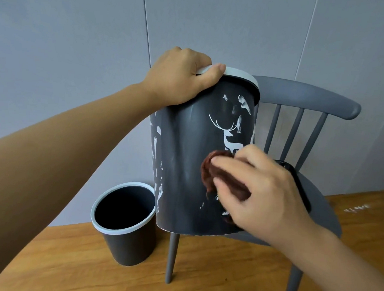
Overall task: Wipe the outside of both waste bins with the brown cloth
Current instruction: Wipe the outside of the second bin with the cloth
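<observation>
Left forearm fills the lower-left of the view, cut off by the frame edge. Left hand (182,76) grips the white rim of the raised dark bin (185,156): thumb lies over the rim's outside, the other fingers are hidden behind or inside it. This bin is held tilted over the grey chair (308,96); its bottom edge covers the front of the seat, so contact with the seat cannot be determined.

Right hand (262,191) presses the brown cloth (212,171) against the bin's near wall, fingers curled over the bunched fabric. Most of the cloth is hidden under the hand; a small part shows again below the fingers. White smears mark the bin wall, and a white deer print is partly covered by cloth and hand. Small lettering beneath is illegible.

Second bin (122,222) stands upright on the wooden floor (64,261), just left of the chair's front leg, its inside dark.

Black object (297,182) on the seat, behind the right hand, mostly occluded; identity unclear.
</observation>
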Action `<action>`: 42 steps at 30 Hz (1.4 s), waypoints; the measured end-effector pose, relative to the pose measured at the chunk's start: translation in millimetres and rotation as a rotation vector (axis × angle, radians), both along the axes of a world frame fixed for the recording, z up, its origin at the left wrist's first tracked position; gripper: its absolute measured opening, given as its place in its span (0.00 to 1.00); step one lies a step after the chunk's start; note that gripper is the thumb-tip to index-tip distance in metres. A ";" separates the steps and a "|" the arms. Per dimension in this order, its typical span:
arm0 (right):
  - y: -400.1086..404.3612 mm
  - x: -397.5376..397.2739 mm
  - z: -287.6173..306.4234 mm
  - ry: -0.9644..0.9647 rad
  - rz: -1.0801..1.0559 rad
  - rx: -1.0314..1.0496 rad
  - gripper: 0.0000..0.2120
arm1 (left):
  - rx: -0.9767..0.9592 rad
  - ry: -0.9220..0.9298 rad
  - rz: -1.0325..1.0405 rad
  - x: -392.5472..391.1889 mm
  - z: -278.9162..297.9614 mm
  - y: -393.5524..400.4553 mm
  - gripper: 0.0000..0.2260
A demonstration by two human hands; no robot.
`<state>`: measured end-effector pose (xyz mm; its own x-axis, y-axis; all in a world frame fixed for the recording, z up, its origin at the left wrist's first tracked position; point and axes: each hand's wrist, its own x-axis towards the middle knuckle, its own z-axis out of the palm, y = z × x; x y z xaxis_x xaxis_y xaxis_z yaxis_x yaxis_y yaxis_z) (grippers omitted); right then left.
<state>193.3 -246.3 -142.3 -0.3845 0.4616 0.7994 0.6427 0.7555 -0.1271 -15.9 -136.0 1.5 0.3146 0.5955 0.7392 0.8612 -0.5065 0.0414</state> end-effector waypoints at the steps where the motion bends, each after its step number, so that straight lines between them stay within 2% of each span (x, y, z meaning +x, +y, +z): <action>1: -7.0 -0.3 -4.2 -0.098 0.041 -0.006 0.12 | -0.002 -0.003 -0.002 0.3 0.0 0.3 0.25; 4: -29.0 0.3 -13.4 -0.384 0.146 -0.106 0.06 | 0.005 0.004 -0.005 2.1 -0.6 0.1 0.25; 6: -32.3 0.4 -11.4 -0.436 0.140 -0.131 0.05 | 0.015 0.022 -0.014 5.5 -0.5 -2.2 0.25; 8: -26.1 -1.8 -5.0 -0.346 0.086 -0.096 0.08 | 0.022 0.039 -0.023 9.4 0.2 -4.4 0.25; 11: -7.7 -5.3 12.2 -0.081 -0.056 -0.010 0.11 | 0.034 0.055 -0.026 11.8 0.9 -4.8 0.26; 13: -2.0 -6.2 18.7 -0.036 -0.097 -0.027 0.13 | 0.036 0.058 -0.020 11.6 0.8 -4.2 0.26; 18: -32.2 -1.6 -4.7 -0.400 0.079 -0.098 0.09 | 0.021 0.046 -0.018 11.2 1.0 -2.6 0.26; 20: -42.6 -2.8 -13.1 -0.491 0.081 -0.124 0.08 | 0.016 0.039 -0.023 13.4 1.2 -2.9 0.26; 22: -38.2 -5.2 -9.7 -0.412 0.062 -0.096 0.08 | 0.017 0.037 -0.025 13.8 0.9 -4.0 0.26; 26: 2.7 -8.2 35.4 0.018 -0.036 0.016 0.14 | 0.047 0.059 -0.033 11.8 -0.2 -6.1 0.26; 28: 25.0 -11.1 57.6 0.087 -0.138 0.074 0.14 | 0.058 0.076 -0.053 12.1 -0.4 -7.4 0.26; 31: 31.6 -14.6 57.0 0.005 -0.106 0.079 0.14 | 0.051 0.070 -0.057 9.8 -0.2 -6.9 0.26; 35: -4.9 -8.8 19.0 -0.294 0.080 0.017 0.10 | 0.047 0.043 -0.044 4.2 -2.0 -4.5 0.25; 37: -15.1 -4.3 6.6 -0.356 0.156 -0.021 0.06 | 0.052 0.040 -0.049 3.3 -2.4 -4.0 0.25; 39: -6.4 1.6 9.5 -0.234 0.158 -0.040 0.08 | 0.059 0.037 -0.047 2.5 -2.7 -3.7 0.26; 42: 24.5 9.0 36.3 0.223 0.062 -0.009 0.13 | 0.068 0.025 -0.038 -1.8 -4.3 -3.2 0.26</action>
<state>202.3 -221.8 -105.9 -0.2269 0.4496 0.8639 0.5502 0.7911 -0.2672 -17.7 -139.2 -2.9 0.3546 0.5315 0.7693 0.8418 -0.5396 -0.0152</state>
